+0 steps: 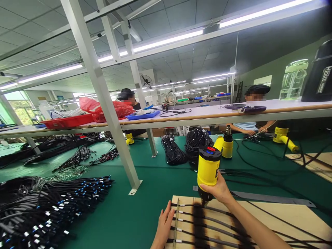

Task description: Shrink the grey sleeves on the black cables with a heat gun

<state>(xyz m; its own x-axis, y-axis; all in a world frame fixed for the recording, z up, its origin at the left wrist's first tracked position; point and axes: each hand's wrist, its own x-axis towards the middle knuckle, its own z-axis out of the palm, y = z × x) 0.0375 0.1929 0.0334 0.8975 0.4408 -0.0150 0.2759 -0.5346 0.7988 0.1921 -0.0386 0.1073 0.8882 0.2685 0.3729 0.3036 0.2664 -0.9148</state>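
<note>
My right hand (219,188) is wrapped round a yellow heat gun (208,169), its black nozzle pointing down at a light wooden board (293,214). Several black cables (218,224) with white labels lie side by side across the board, over a dark scorched band (199,228). A thin strip (176,221) crosses the cables near the board's left edge. Beside that edge, my left hand (164,224) rests with its fingers stretched out, close to the cable ends. Whether it presses on them I cannot tell.
A large heap of black cables (38,214) covers the green table's left side. A metal ruler (272,199) lies behind the board. Further back are coiled cable bundles (172,150), another heat gun (227,147) and a shelf post (111,114). Two people sit across the table.
</note>
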